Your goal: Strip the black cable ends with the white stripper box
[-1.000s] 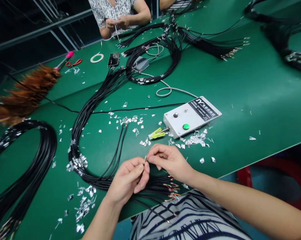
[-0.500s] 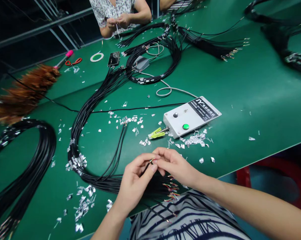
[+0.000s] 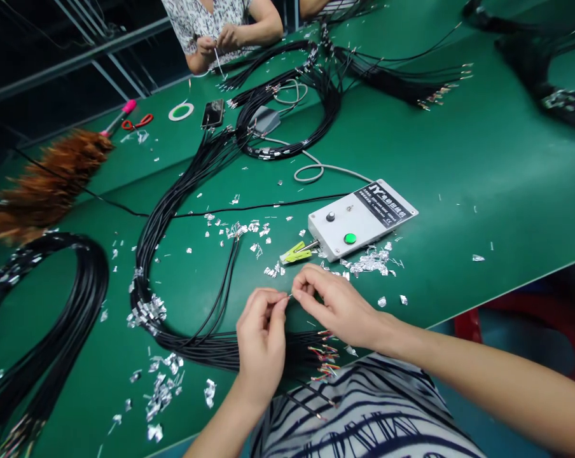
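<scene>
My left hand [image 3: 263,334] is closed in a pinch near the table's front edge, holding the end of a black cable that its fingers mostly hide. Facing it, my right hand [image 3: 328,302] pinches the thin wire tip [image 3: 290,296] showing between the two hands. Below them lies a bundle of black cables [image 3: 211,351] with stripped, coloured wire ends [image 3: 326,362] pointing right. Just beyond my hands stands a grey control box [image 3: 338,222] with a green button and a knob. A yellow-green clip [image 3: 296,253] sits on its shaft.
Foil scraps [image 3: 161,394] litter the green table [image 3: 459,165]. Another black cable coil [image 3: 90,280] lies at the left, near a brown duster [image 3: 53,181]. Red scissors [image 3: 137,122], a tape roll [image 3: 180,112] and a phone [image 3: 213,114] are farther back. Across the table a person [image 3: 225,32] handles a white strip.
My hands have drawn slightly apart, with a thin wire tip now visible between them. My left hand has turned more upright. The whole view has shifted slightly.
</scene>
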Demonstrator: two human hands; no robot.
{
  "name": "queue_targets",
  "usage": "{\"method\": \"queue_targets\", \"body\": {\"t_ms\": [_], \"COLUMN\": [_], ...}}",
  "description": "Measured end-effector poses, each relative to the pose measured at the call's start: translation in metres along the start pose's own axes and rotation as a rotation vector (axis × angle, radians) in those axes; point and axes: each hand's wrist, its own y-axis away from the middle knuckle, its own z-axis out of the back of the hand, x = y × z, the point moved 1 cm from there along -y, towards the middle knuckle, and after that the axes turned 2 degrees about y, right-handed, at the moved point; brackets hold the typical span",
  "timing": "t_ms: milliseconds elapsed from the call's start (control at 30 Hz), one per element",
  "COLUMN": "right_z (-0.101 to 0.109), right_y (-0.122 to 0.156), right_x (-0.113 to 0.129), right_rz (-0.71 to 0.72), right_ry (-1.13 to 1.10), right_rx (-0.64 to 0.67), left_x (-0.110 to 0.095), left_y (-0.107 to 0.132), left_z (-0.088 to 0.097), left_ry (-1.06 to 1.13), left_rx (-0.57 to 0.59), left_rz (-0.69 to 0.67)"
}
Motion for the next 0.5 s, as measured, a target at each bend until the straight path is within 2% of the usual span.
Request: {"method": "queue_targets", "body": {"t_ms": [200, 333, 400, 500], "right_z": [0.014, 0.013, 0.012, 0.013], "right_y": [-0.002, -0.013, -0.016, -0.016], "right_x": [-0.001, 0.006, 0.006, 0.002], "right_rz": [0.282, 0.489, 0.56, 0.613], "right_ry": [0.507, 0.744, 0.789, 0.824], "right_rx": [-0.029, 0.089, 0.151, 0.162], "left_x": [-0.003, -0.005, -0.005, -0.006], "left_y": [-0.013, -0.017, -0.017, -0.014], "left_z": [0.002, 0.006, 0.007, 0.007], "left_ry": [0.125, 0.062, -0.049, -0.24], "left_rx": [0.118, 0.207, 0.236, 0.255], "left_rz": [0.191, 0.241, 0.154, -0.121]}}
